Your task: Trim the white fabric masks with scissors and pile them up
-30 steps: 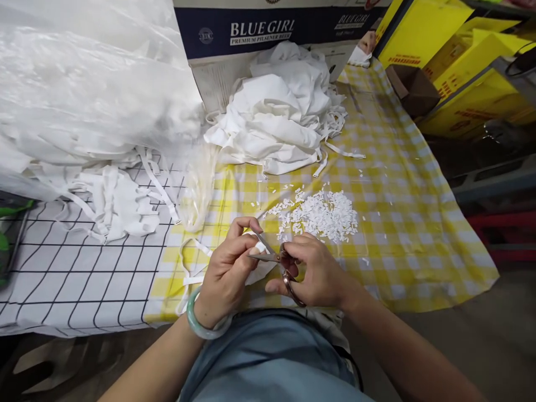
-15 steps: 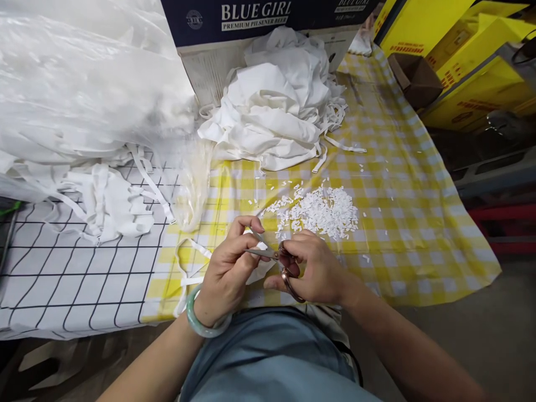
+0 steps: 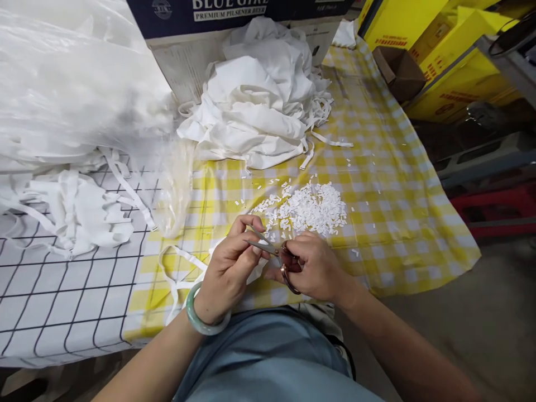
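Note:
My right hand is closed around the bronze-coloured handles of a pair of scissors. Their blades are apart and point left at the fingertips of my left hand. That hand, with a green bangle at its wrist, pinches a white fabric piece; a bit of white shows by the blades. A white strap loops out on the table to its left, and some white cloth shows below the fingers. Just beyond both hands lies a heap of small white cut bits.
A large heap of white cloth pieces with straps leans against a beer carton. On the left, a clear plastic bag covers more white pieces. Yellow boxes and a small brown box stand at the right beyond the checked tablecloth.
The view has swung slightly right, so the table's things appear further left. Less of the white bit shows at the blades, and both blades are now plainer to see. Each hand keeps its hold.

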`<state>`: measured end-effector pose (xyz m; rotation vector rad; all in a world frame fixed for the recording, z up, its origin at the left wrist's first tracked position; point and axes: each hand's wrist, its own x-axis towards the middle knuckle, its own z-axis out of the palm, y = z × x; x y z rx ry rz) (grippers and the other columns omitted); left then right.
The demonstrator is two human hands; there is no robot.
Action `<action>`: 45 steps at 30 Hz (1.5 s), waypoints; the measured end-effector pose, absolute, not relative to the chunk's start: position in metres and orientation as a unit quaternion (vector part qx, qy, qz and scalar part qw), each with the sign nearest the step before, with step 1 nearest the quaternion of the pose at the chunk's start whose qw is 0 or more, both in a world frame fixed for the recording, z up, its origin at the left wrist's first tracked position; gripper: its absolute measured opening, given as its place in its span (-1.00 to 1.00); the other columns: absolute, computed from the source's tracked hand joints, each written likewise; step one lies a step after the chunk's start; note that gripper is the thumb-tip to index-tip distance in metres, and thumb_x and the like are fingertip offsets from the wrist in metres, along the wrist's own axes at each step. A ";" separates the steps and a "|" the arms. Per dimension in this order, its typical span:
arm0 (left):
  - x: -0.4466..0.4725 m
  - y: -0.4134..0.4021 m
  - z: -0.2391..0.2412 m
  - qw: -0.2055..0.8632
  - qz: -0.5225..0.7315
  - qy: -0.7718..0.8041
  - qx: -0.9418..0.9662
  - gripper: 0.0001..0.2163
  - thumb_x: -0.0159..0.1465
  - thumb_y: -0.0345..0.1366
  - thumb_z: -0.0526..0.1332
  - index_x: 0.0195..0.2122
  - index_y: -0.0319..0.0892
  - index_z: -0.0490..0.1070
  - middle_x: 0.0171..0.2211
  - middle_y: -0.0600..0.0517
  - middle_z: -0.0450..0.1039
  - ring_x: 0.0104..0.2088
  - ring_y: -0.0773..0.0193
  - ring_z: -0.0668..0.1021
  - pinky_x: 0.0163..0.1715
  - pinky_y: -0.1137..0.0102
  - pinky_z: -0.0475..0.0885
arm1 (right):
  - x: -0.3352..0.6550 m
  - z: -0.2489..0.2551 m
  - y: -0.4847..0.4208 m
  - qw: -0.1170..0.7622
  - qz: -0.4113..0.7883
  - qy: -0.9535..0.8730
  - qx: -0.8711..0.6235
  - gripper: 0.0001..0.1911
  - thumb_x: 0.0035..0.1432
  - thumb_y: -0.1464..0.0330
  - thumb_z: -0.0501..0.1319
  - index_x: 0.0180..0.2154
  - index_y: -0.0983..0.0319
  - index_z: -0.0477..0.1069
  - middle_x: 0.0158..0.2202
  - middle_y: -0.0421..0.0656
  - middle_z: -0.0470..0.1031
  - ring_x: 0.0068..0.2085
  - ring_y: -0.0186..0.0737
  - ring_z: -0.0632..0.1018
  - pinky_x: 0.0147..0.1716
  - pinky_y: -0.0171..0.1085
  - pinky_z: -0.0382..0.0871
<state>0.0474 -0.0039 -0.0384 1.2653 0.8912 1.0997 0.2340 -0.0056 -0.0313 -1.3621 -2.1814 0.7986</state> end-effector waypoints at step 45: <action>0.050 0.170 0.036 0.192 0.542 0.469 0.670 -0.60 0.23 -0.23 0.28 0.07 -0.22 0.34 0.04 -0.18 0.37 0.08 0.04 0.45 0.07 0.13 0.40 | 0.211 0.061 0.204 0.457 0.134 -0.670 -0.569 -0.78 -0.01 0.29 0.31 -0.34 0.19 0.32 -0.35 -0.16 0.48 -0.39 -0.23 0.42 -0.33 -0.26 0.31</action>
